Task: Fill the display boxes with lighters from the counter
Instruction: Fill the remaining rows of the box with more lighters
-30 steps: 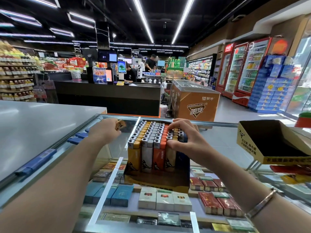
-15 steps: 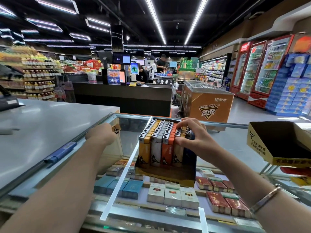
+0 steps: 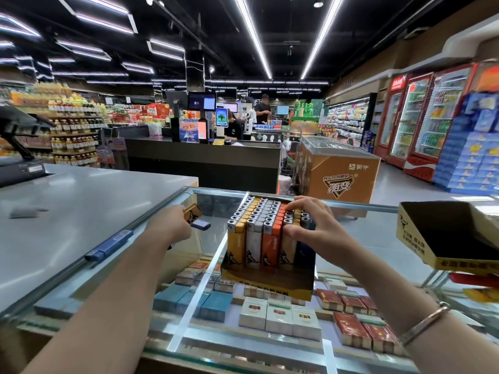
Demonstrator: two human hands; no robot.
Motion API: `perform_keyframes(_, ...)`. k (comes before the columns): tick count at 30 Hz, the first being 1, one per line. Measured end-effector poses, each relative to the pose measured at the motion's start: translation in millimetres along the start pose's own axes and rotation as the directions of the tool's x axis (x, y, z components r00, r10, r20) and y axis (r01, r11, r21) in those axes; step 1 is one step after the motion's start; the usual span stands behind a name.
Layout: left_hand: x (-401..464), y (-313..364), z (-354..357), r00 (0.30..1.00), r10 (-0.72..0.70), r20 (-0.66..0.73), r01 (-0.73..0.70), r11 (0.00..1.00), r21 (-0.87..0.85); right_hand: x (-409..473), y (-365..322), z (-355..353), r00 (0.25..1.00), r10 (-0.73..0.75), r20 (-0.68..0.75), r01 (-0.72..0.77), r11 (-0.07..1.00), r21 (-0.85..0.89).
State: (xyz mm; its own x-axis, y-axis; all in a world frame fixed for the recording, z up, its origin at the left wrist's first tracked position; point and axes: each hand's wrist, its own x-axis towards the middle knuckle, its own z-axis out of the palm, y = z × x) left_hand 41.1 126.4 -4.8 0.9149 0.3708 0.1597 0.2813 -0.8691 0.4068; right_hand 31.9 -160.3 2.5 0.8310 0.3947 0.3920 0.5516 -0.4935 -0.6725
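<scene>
- Against the frame one second back, we note the left hand [image 3: 168, 229] has drawn off from the far left of the glass counter [image 3: 372, 233]; it now grips two lighters, a tan lighter [image 3: 192, 214] and a blue lighter [image 3: 201, 224], which stick out past its curled fingers. Earlier only a tan corner showed beside the hand.
- The right hand [image 3: 314, 228] keeps its place on the right rows of the display box [image 3: 267, 284]: fingers spread and bent over the lighter tops, thumb pressed to the near face of the tan row. We record it as holding those lighters.
- The view has swung left; a dark stand on the grey counter [image 3: 81, 206] now shows at the left edge.
- Display box: yellow card, standing on the glass counter between the hands, packed with upright lighters [image 3: 259, 225] in rows: yellow, white, orange, tan, dark blue.
- A second box [image 3: 448, 236], yellow outside and dark within, sits well to the right; we see no contents in it.
- Under the glass lie cigarette packs [image 3: 278, 318] in rows.
</scene>
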Motion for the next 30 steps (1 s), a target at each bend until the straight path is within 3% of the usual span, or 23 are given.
perform_keyframes(2,1.3,0.6,-2.9,0.999,-0.024,-0.028,0.019,0.987,-0.16,-0.2,0.2,-0.3,1.0,0.0,0.005,0.0,1.0,-0.009)
perform_keyframes(4,0.1,4.5,-8.6,0.998,-0.041,-0.045,0.015,0.884,-0.468,0.4,0.2,-0.8,1.0,0.002,0.006,-0.002,1.0,-0.023)
perform_keyframes(5,-2.3,7.6,-12.2,0.999,-0.03,-0.032,0.002,0.765,-0.644,0.6,0.5,-1.3,1.0,0.005,0.01,-0.004,1.0,-0.028)
perform_keyframes(7,-9.0,15.6,-21.1,0.996,0.081,-0.027,-0.059,0.429,-0.901,1.1,1.4,-2.3,1.0,0.007,0.024,-0.006,0.999,-0.037)
perform_keyframes(9,-17.2,27.0,-31.0,0.964,0.245,-0.101,-0.139,0.142,-0.98,1.0,1.1,-3.4,1.0,0.003,0.026,-0.002,0.999,-0.044)
perform_keyframes(11,-26.0,41.3,-38.3,0.917,0.346,-0.199,-0.197,-0.041,-0.98,1.0,-1.7,-3.6,1.0,-0.008,0.0,0.008,0.998,-0.057)
perform_keyframes(13,-35.3,58.3,-40.8,0.876,0.403,-0.264,-0.23,-0.132,-0.964,0.1,-5.9,-4.0,0.998,-0.039,-0.051,0.035,0.997,-0.072)
perform_keyframes(15,-44.9,75.8,-39.6,0.845,0.436,-0.311,-0.27,-0.154,-0.95,-2.4,-11.6,-5.2,0.987,-0.097,-0.128,0.09,0.994,-0.057)
perform_keyframes(22,-73.8,114.7,-21.9,0.735,0.552,-0.393,-0.425,-0.076,-0.902,-14.0,-35.9,-8.9,0.886,-0.289,-0.362,0.349,0.93,0.114)
perform_keyframes(26,-80.9,120.8,-16.4,0.686,0.603,-0.407,-0.5,-0.015,-0.866,-15.4,-38.0,-9.7,0.907,-0.265,-0.328,0.35,0.906,0.236)
perform_keyframes(30,-82.2,120.4,-12.6,0.638,0.639,-0.429,-0.567,0.013,-0.823,-16.8,-34.3,-12.6,0.909,-0.335,-0.247,0.382,0.907,0.177)
